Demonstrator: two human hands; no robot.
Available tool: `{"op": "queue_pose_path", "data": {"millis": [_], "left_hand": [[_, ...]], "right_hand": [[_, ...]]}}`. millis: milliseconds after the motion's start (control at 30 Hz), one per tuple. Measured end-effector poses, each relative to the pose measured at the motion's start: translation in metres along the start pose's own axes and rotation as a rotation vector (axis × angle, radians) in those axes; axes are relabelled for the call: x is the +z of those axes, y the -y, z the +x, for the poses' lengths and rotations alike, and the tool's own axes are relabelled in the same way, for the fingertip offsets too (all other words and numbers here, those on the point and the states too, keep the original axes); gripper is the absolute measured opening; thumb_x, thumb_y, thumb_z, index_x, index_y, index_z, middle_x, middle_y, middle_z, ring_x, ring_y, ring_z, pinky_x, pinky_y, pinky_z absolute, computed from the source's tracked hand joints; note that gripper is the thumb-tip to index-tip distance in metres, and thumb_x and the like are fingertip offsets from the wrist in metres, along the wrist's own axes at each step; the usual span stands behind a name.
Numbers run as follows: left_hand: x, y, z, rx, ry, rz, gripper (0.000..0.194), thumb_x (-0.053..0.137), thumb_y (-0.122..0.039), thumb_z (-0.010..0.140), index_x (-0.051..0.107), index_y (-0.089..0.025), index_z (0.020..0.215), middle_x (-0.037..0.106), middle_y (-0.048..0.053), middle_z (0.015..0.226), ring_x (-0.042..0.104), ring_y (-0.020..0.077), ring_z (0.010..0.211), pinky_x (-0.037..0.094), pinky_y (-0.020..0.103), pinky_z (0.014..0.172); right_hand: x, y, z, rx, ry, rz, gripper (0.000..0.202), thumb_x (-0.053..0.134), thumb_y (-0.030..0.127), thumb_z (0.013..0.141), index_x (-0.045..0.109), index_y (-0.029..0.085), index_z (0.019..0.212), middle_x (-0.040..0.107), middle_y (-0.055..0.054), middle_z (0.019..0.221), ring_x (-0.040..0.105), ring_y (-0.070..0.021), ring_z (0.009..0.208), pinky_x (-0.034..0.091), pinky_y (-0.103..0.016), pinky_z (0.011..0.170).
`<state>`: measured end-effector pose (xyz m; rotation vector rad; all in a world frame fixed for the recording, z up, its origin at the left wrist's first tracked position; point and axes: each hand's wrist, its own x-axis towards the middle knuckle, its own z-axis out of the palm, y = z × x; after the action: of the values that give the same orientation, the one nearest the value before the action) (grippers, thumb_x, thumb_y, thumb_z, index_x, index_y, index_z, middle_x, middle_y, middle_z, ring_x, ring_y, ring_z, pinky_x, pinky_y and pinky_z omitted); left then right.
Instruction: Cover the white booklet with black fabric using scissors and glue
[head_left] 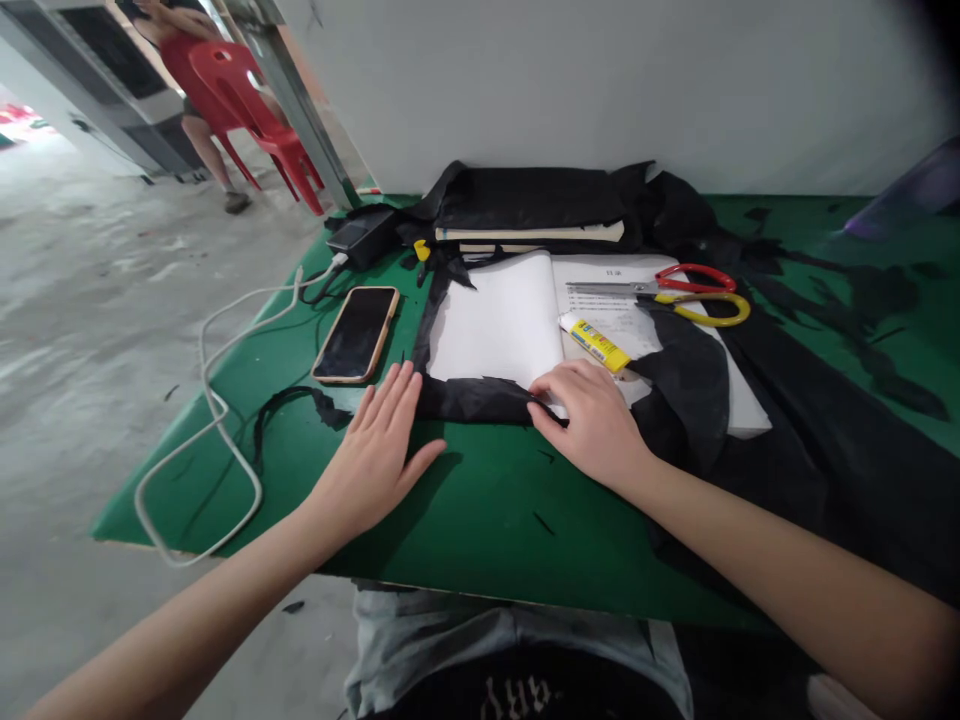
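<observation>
An open book (495,315) lies on the green table, black material (480,400) folded over the left and lower edges of its blank left page. My left hand (375,450) rests flat beside the lower left corner, fingers stretched out, holding nothing. At the lower middle edge, my right hand (589,415) pinches the black material between thumb and fingers. A yellow glue tube (596,342) lies across the printed right page, just above my right hand. Scissors with red and yellow handles (675,290) lie above the tube.
A phone (356,335) and a white cable (214,400) are on the left. Behind the book sits a black-wrapped bundle (525,200). Black cloth (795,430) and scraps spread over the right side. A person sits on a red chair (259,125) at the back left.
</observation>
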<state>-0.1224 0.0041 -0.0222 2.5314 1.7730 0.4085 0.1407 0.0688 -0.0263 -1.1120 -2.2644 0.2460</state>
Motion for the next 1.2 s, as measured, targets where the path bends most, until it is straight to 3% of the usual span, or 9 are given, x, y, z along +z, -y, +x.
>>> {"op": "queue_pose_path", "data": {"millis": [133, 300, 433, 567, 733, 800, 900, 1067, 1200], "left_hand": [[-0.007, 0.016, 0.007, -0.184, -0.099, -0.14, 0.061, 0.05, -0.039, 0.089, 0.026, -0.019, 0.142, 0.044, 0.014, 0.14, 0.036, 0.0294, 0.133, 0.034, 0.05, 0.106], [-0.016, 0.034, 0.008, -0.268, -0.031, -0.297, 0.063, 0.068, -0.043, 0.076, 0.042, -0.025, 0.131, 0.058, 0.007, 0.124, 0.049, 0.0291, 0.121, 0.042, 0.046, 0.099], [-0.014, 0.045, 0.003, -0.169, -0.01, -0.283, 0.045, 0.069, -0.038, 0.074, 0.056, -0.025, 0.116, 0.066, 0.004, 0.105, 0.058, 0.0266, 0.104, 0.044, 0.044, 0.094], [-0.013, 0.049, 0.0, 0.014, 0.007, -0.154, 0.032, 0.063, -0.025, 0.076, 0.062, -0.023, 0.108, 0.063, 0.006, 0.111, 0.055, 0.0262, 0.105, 0.041, 0.044, 0.096], [-0.016, 0.045, 0.0, 0.1, 0.048, -0.072, 0.038, 0.051, -0.007, 0.074, 0.061, -0.022, 0.108, 0.062, 0.005, 0.114, 0.053, 0.0231, 0.107, 0.037, 0.042, 0.097], [-0.018, 0.043, -0.001, 0.108, 0.047, -0.07, 0.042, 0.05, -0.004, 0.072, 0.06, -0.021, 0.109, 0.062, 0.005, 0.115, 0.053, 0.0227, 0.108, 0.036, 0.041, 0.096], [-0.019, 0.04, -0.002, 0.124, 0.037, -0.07, 0.047, 0.05, -0.002, 0.068, 0.059, -0.02, 0.11, 0.062, 0.005, 0.115, 0.053, 0.0229, 0.108, 0.036, 0.04, 0.096], [-0.017, 0.038, -0.006, 0.142, 0.011, -0.033, 0.048, 0.05, -0.002, 0.068, 0.058, -0.017, 0.113, 0.061, 0.007, 0.115, 0.052, 0.0242, 0.108, 0.036, 0.041, 0.095], [-0.016, 0.039, -0.009, 0.168, 0.003, -0.021, 0.048, 0.051, -0.003, 0.067, 0.058, -0.015, 0.113, 0.062, 0.008, 0.111, 0.053, 0.0246, 0.104, 0.036, 0.041, 0.095]], "right_hand": [[-0.005, -0.001, -0.001, -0.063, -0.041, 0.059, 0.014, 0.065, 0.033, 0.079, 0.059, 0.023, 0.086, 0.066, 0.0, 0.08, 0.059, -0.019, 0.085, 0.033, -0.044, 0.096], [-0.012, -0.001, -0.005, -0.228, 0.009, 0.052, 0.016, 0.066, 0.029, 0.079, 0.058, 0.025, 0.093, 0.068, 0.002, 0.083, 0.06, -0.0192, 0.089, 0.026, -0.048, 0.102], [-0.012, 0.0, -0.004, -0.339, 0.079, -0.024, 0.031, 0.065, 0.024, 0.078, 0.056, 0.022, 0.108, 0.068, -0.002, 0.101, 0.059, -0.0207, 0.098, 0.025, -0.048, 0.106], [-0.009, 0.003, -0.005, -0.416, 0.13, -0.082, 0.037, 0.061, 0.022, 0.08, 0.055, 0.019, 0.117, 0.065, -0.006, 0.113, 0.056, -0.0221, 0.107, 0.022, -0.049, 0.109], [-0.017, 0.013, -0.005, -0.46, 0.147, 0.032, 0.049, 0.056, 0.048, 0.082, 0.054, 0.016, 0.119, 0.066, -0.008, 0.111, 0.058, -0.0234, 0.105, 0.019, -0.054, 0.112], [-0.023, 0.021, 0.004, -0.424, 0.155, 0.112, 0.048, 0.051, 0.047, 0.086, 0.051, 0.016, 0.123, 0.064, -0.008, 0.117, 0.056, -0.022, 0.11, 0.023, -0.051, 0.112], [-0.027, 0.032, 0.032, -0.288, 0.201, 0.131, 0.042, 0.04, 0.03, 0.093, 0.043, 0.018, 0.133, 0.053, -0.008, 0.134, 0.048, -0.0173, 0.124, 0.035, -0.04, 0.108], [0.009, 0.035, 0.096, -0.451, 0.471, -0.007, 0.053, 0.037, 0.034, 0.094, 0.027, 0.02, 0.145, 0.026, -0.006, 0.152, 0.025, -0.0191, 0.14, 0.02, -0.047, 0.115], [0.05, 0.029, 0.127, -0.496, 0.596, -0.099, 0.062, 0.036, 0.045, 0.094, 0.024, 0.015, 0.146, 0.02, -0.008, 0.154, 0.019, -0.0219, 0.142, 0.018, -0.047, 0.115]]}}
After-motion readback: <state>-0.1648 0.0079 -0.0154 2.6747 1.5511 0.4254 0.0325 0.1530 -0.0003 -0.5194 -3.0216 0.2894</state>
